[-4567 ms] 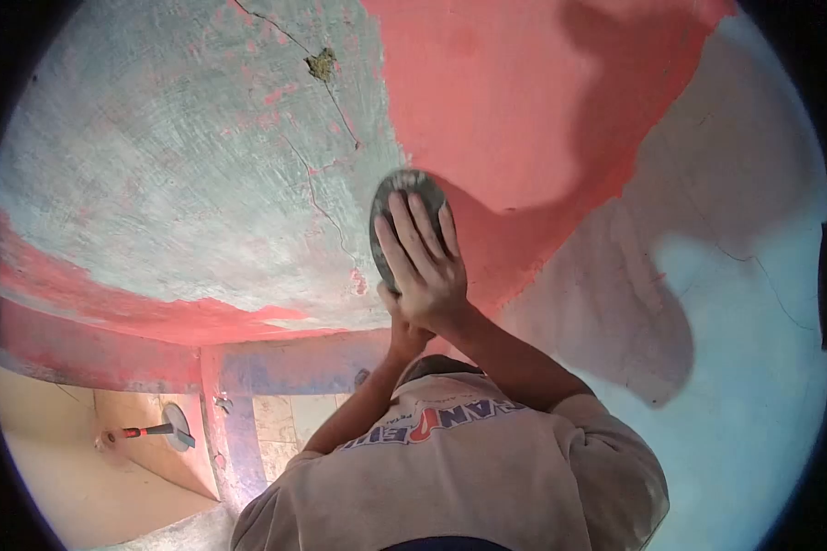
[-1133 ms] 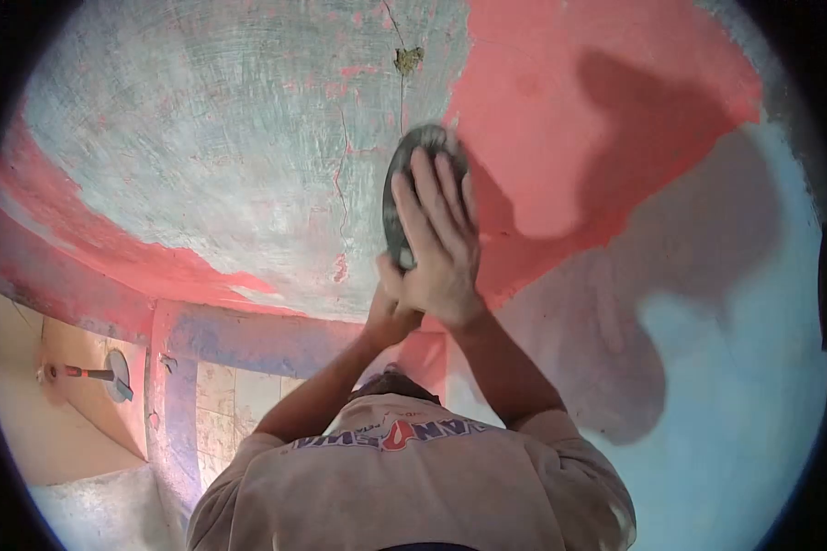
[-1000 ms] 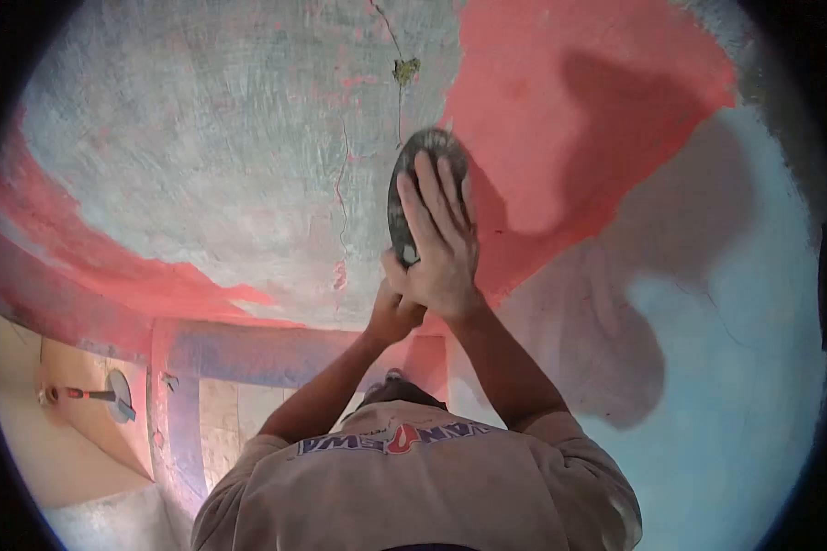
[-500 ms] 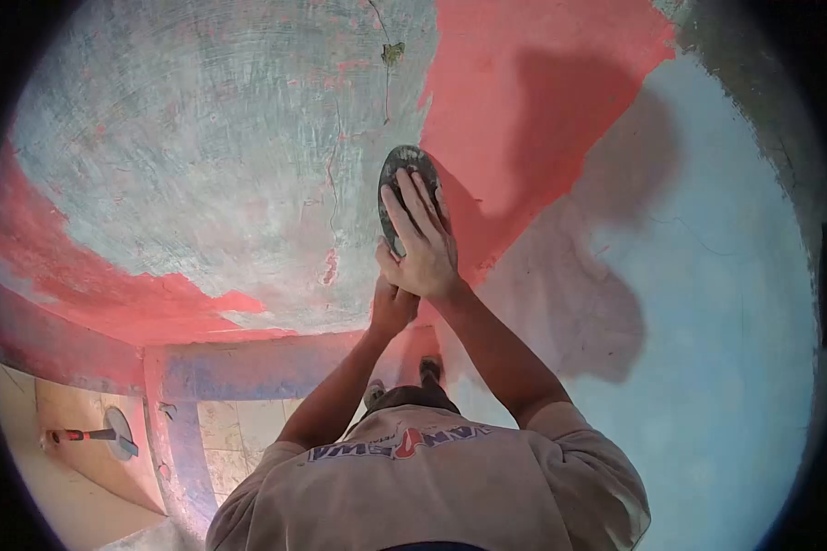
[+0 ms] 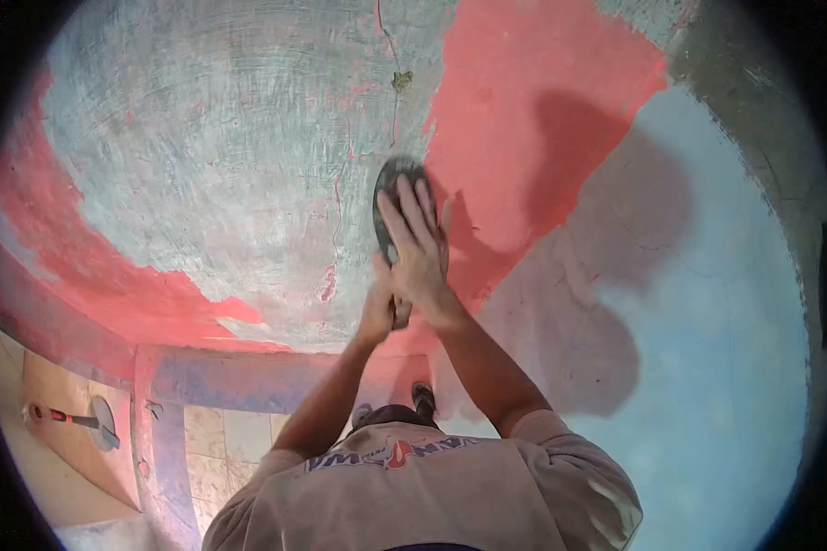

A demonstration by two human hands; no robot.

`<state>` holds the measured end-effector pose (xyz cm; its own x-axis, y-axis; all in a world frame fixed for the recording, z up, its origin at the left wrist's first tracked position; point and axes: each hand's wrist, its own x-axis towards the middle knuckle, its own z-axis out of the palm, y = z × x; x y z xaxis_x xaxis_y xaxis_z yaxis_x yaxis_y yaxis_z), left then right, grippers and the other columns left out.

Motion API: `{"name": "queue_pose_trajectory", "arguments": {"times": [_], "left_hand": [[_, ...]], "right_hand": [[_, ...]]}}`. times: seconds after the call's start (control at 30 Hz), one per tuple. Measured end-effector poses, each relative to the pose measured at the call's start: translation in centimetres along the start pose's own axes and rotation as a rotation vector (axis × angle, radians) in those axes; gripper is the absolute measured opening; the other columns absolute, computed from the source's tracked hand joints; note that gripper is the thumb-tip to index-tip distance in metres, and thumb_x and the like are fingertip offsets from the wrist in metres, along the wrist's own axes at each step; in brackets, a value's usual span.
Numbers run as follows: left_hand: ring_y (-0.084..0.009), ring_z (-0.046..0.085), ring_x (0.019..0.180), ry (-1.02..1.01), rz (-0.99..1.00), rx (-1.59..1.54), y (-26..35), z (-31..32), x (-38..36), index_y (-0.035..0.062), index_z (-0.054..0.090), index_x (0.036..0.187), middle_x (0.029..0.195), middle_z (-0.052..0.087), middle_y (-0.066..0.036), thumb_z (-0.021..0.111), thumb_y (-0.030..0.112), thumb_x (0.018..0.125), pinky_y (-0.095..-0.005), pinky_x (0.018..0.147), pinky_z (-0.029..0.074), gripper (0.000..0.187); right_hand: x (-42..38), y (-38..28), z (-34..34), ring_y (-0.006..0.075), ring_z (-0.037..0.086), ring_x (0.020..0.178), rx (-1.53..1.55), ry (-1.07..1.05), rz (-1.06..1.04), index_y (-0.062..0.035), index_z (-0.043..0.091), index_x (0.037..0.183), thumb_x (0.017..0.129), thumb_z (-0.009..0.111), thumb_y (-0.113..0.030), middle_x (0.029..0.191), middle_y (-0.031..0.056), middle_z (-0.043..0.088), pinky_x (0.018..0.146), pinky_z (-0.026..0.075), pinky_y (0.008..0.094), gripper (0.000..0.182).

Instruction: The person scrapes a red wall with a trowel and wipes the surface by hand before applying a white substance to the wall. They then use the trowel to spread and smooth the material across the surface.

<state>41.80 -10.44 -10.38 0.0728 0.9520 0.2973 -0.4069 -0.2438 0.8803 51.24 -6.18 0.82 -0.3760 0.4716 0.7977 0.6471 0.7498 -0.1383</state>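
Observation:
A dark oval hand tool (image 5: 385, 188) with a short handle (image 5: 401, 315) lies flat against the wall, where the scuffed grey-green area meets the red paint. My left hand (image 5: 377, 308) is closed around the handle, below the oval part. My right hand (image 5: 416, 257) rests on the back of the oval part with its fingers stretched out and slightly apart. Its thumb lies close to my left hand. The tool's face against the wall is hidden, and its exact kind does not show.
A crack (image 5: 391, 41) with a small hole (image 5: 402, 83) runs down the wall above the tool. Light blue paint (image 5: 726, 303) covers the right side. At the lower left lies another tool with a round disc (image 5: 102, 422). My shoe (image 5: 423, 399) shows below.
My hands and the tool have shifted slightly up and left along the wall. More of the handle shows below my right hand. The whole view has tilted a little.

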Motion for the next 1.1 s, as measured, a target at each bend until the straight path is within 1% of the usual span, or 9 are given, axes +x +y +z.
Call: {"name": "queue_pose_trajectory", "arguments": {"times": [0.17, 0.33, 0.4, 0.57, 0.63, 0.7, 0.8, 1.07, 1.1], "left_hand": [[-0.0062, 0.04, 0.043, -0.064, 0.022, 0.087, 3.6, 0.5, 4.6, 0.0048, 0.041, 0.134, 0.063, 0.049, 0.003, 0.034, 0.042, 0.108, -0.0239, 0.038, 0.029, 0.046], [-0.0102, 0.046, 0.049, 0.205, 0.298, 0.376, -0.4, 1.1, 1.6, 0.0026, 0.058, 0.098, 0.057, 0.051, -0.001, 0.036, 0.039, 0.106, -0.028, 0.046, 0.035, 0.043], [-0.0102, 0.046, 0.05, 0.097, -0.024, 0.174, 2.5, 1.4, 1.0, 0.0028, 0.059, 0.093, 0.057, 0.051, -0.001, 0.036, 0.04, 0.106, -0.028, 0.047, 0.036, 0.046], [-0.0112, 0.044, 0.046, 0.021, -0.007, 0.155, 5.3, 1.6, 4.1, 0.0037, 0.054, 0.073, 0.055, 0.048, 0.0, 0.035, 0.04, 0.108, -0.0297, 0.044, 0.034, 0.055], [-0.011, 0.044, 0.046, 0.103, 0.32, 0.449, 1.5, 0.9, 3.1, 0.0045, 0.054, 0.072, 0.055, 0.047, 0.0, 0.033, 0.038, 0.109, -0.0295, 0.044, 0.035, 0.054], [-0.0103, 0.044, 0.045, 0.129, 0.017, 0.178, 1.6, 1.8, 0.1, 0.0055, 0.054, 0.074, 0.054, 0.047, 0.0, 0.032, 0.037, 0.11, -0.0289, 0.043, 0.035, 0.053], [-0.0099, 0.043, 0.045, 0.116, 0.133, 0.285, 2.0, 1.8, 0.9, 0.0061, 0.054, 0.073, 0.055, 0.047, 0.0, 0.033, 0.042, 0.11, -0.0287, 0.042, 0.034, 0.056], [-0.0091, 0.042, 0.044, 0.072, 0.014, 0.188, 3.4, 1.7, 0.0, 0.0066, 0.051, 0.074, 0.058, 0.048, 0.0, 0.034, 0.043, 0.111, -0.0284, 0.041, 0.034, 0.055], [-0.0098, 0.045, 0.044, 0.106, -0.12, 0.015, 2.3, 1.4, -0.6, 0.0068, 0.051, 0.073, 0.056, 0.049, -0.001, 0.032, 0.043, 0.111, -0.0281, 0.04, 0.035, 0.055]], "right_hand": [[6.2, -0.7, -3.6, 0.0467, 0.031, 0.147, -0.026, 0.128, -0.01, -0.0112, 0.052, 0.148, 0.067, 0.072, -0.015, 0.161, 0.0195, 0.035, 0.116, 0.024, 0.0674, 0.083], [1.7, -0.2, -1.1, 0.0501, 0.033, 0.145, 0.035, 0.048, -0.006, -0.0075, 0.054, 0.145, 0.067, 0.069, -0.015, 0.158, 0.0234, 0.038, 0.113, 0.034, 0.0616, 0.08], [2.6, -0.2, -1.6, 0.0504, 0.035, 0.143, 0.057, 0.076, -0.015, -0.0069, 0.055, 0.144, 0.066, 0.069, -0.014, 0.156, 0.0239, 0.04, 0.113, 0.035, 0.0604, 0.079], [7.0, 0.0, -3.6, 0.0506, 0.037, 0.142, 0.072, 0.218, -0.077, -0.0052, 0.056, 0.143, 0.065, 0.066, -0.011, 0.154, 0.0243, 0.043, 0.115, 0.036, 0.0559, 0.079], [4.7, -0.1, -2.8, 0.0507, 0.037, 0.143, 0.111, 0.15, -0.044, -0.0047, 0.056, 0.142, 0.065, 0.066, -0.01, 0.154, 0.0246, 0.043, 0.115, 0.036, 0.0559, 0.078], [2.2, -0.3, -1.4, 0.051, 0.037, 0.143, 0.149, 0.103, -0.033, -0.0032, 0.056, 0.142, 0.066, 0.064, -0.009, 0.154, 0.0255, 0.043, 0.115, 0.036, 0.056, 0.076], [3.0, 0.1, -1.7, 0.0513, 0.037, 0.143, 0.164, 0.155, -0.058, -0.0023, 0.056, 0.141, 0.067, 0.063, -0.009, 0.154, 0.0257, 0.042, 0.115, 0.035, 0.0559, 0.075], [2.4, -0.1, -1.3, 0.051, 0.037, 0.143, 0.154, 0.131, -0.048, -0.0012, 0.053, 0.144, 0.068, 0.062, -0.008, 0.154, 0.0267, 0.043, 0.115, 0.035, 0.0555, 0.077], [1.7, -0.3, -0.8, 0.051, 0.037, 0.143, 0.181, 0.105, -0.034, 0.0006, 0.054, 0.142, 0.068, 0.062, -0.008, 0.154, 0.0277, 0.042, 0.115, 0.035, 0.0552, 0.075]]}}
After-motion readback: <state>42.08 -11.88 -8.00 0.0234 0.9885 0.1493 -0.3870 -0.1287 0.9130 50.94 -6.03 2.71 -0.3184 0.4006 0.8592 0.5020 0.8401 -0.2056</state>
